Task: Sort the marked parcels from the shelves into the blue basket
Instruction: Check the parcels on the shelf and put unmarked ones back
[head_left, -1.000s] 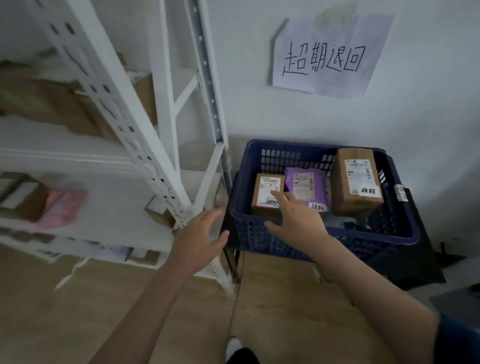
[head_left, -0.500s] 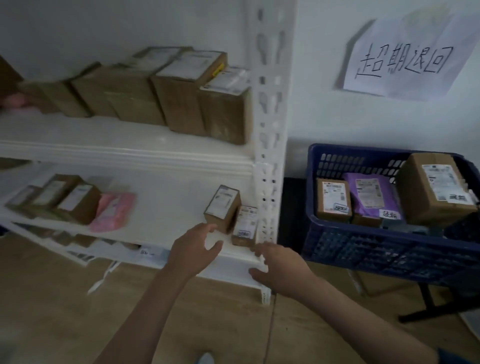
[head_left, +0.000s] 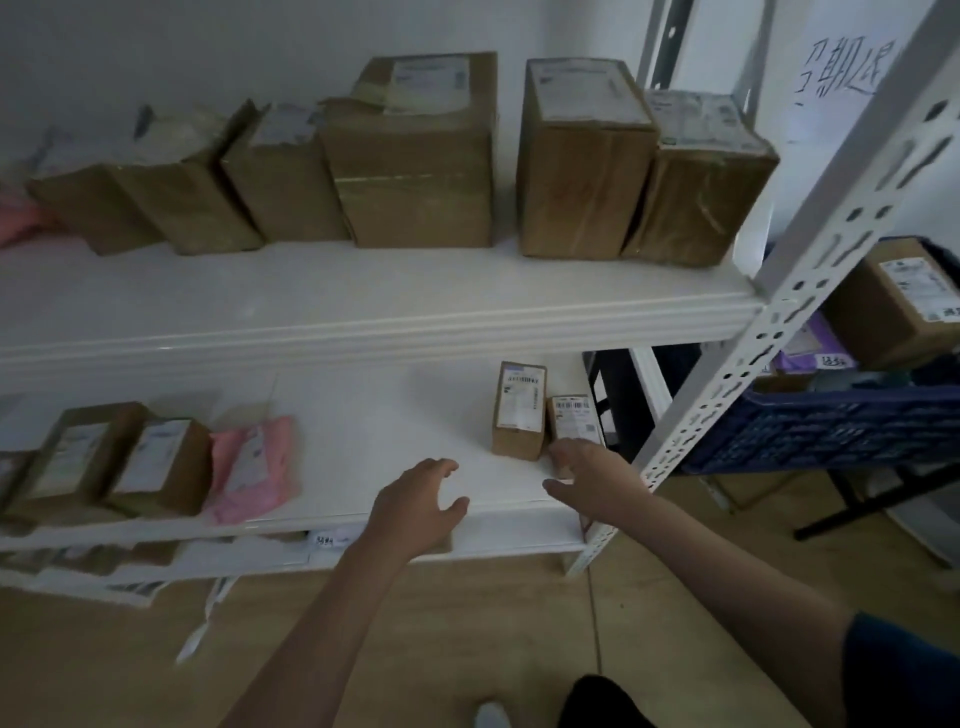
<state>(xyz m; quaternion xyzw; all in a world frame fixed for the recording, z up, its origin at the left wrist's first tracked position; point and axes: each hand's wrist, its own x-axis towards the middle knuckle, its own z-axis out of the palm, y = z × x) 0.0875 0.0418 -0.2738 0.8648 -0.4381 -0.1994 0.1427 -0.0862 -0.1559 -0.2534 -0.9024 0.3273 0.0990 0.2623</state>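
While both hands were held out over the front of the lower shelf (head_left: 395, 415), the left hand (head_left: 415, 506) was open with its fingers spread and held nothing, and the right hand (head_left: 592, 475) was open too, with its fingertips at the bottom of the small box (head_left: 570, 415), though I could not tell if they touched it. That small box stood just beside a taller box (head_left: 519, 410) near the white post (head_left: 810, 291), and big brown boxes (head_left: 415, 150) sat in a row on the upper shelf (head_left: 363, 306). Off to the right, past the post, the blue basket (head_left: 821, 431) held a brown parcel (head_left: 893, 301) and a purple parcel (head_left: 810, 348).
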